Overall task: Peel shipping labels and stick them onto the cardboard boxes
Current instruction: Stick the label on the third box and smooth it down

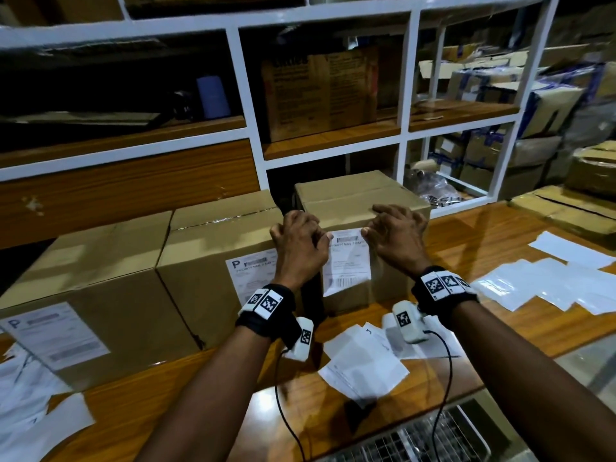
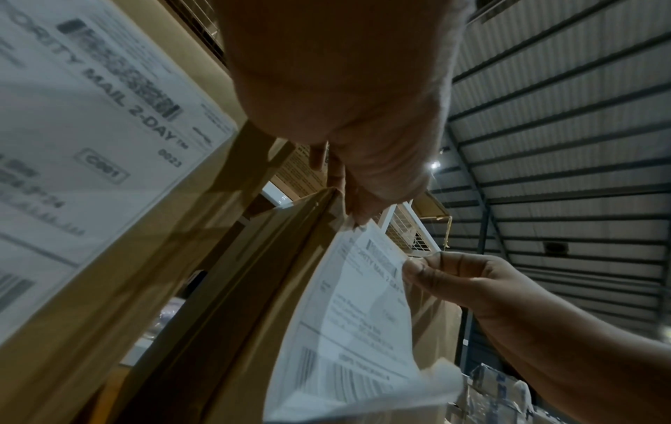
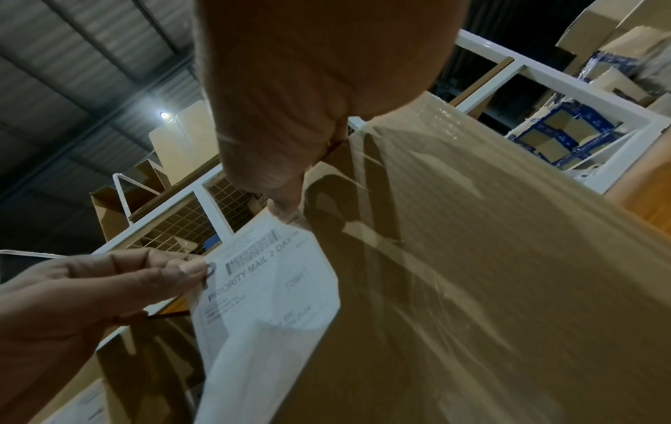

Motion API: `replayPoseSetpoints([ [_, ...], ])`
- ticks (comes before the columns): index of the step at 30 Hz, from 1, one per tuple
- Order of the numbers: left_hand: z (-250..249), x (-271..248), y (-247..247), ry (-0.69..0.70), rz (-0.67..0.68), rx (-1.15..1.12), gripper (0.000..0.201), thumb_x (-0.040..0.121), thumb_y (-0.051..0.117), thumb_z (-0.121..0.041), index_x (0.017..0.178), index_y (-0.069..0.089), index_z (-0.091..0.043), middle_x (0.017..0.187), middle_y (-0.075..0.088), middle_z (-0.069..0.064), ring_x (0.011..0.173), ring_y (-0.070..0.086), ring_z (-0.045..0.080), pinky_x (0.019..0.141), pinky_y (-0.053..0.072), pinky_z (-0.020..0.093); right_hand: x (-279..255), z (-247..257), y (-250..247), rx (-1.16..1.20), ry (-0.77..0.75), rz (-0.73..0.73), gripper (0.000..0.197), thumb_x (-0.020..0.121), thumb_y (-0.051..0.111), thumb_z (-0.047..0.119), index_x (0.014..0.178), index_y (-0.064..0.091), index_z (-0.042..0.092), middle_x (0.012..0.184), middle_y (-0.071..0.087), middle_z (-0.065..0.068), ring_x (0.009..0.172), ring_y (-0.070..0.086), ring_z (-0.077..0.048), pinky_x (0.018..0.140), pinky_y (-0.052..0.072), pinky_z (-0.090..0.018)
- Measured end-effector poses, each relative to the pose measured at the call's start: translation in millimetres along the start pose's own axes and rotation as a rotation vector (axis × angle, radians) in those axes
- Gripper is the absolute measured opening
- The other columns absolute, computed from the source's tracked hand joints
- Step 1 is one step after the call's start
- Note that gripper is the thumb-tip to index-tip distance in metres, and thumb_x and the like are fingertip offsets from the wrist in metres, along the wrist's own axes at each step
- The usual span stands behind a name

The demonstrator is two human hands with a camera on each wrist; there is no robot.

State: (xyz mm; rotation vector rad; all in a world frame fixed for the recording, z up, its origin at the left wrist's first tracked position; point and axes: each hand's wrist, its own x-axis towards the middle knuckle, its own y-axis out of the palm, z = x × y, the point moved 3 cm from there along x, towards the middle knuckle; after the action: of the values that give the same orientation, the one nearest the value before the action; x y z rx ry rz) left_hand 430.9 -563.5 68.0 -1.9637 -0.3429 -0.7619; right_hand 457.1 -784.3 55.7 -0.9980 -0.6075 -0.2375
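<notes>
Three brown cardboard boxes stand in a row on the wooden table [image 1: 500, 235]. The left box [image 1: 110, 261] and the middle box [image 1: 213, 235] each carry a white shipping label on the front face. In front of the right box [image 1: 353, 198] hangs another shipping label [image 1: 346, 261]. My left hand [image 1: 320, 236] pinches its top left corner and my right hand [image 1: 366, 233] pinches its top right corner. The wrist views show the label [image 2: 348, 309] [image 3: 268, 287] close to the box face [image 3: 472, 258], its lower end curling loose.
Loose white sheets lie on the table in front of the boxes [image 1: 360, 358], to the right [image 1: 550, 285] and at the left edge [image 1: 33, 411]. White shelving [image 1: 246, 95] with more cartons rises behind. A wire basket [image 1: 416, 438] sits below the table's near edge.
</notes>
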Motion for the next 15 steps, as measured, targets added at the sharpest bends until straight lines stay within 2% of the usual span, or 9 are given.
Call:
replayPoseSetpoints([
  [7,-2.2,0.3,6.5,-0.028,-0.004,0.033,0.021,0.090,0.064,-0.042,0.080,0.067,-0.023,0.109,0.057,-0.008,0.115,0.044,0.015,0.098,0.023,0.042,1.8,-2.0,2.9,-0.017,0.022,-0.026,0.017,0.092,0.069,0.044,0.095,0.073,0.028,0.144,0.060,0.009,0.138,0.042,-0.020,0.107,0.021,-0.044],
  [15,-2.1,0.2,7.8,-0.048,-0.027,0.017,0.018,0.088,0.067,-0.040,0.079,0.068,-0.024,0.103,0.057,-0.008,0.106,0.049,0.015,0.098,0.020,0.038,2.6,-3.2,8.0,-0.031,0.020,-0.091,0.021,0.090,0.070,0.047,0.091,0.073,0.027,0.139,0.064,0.009,0.132,0.047,-0.020,0.104,0.022,-0.043],
])
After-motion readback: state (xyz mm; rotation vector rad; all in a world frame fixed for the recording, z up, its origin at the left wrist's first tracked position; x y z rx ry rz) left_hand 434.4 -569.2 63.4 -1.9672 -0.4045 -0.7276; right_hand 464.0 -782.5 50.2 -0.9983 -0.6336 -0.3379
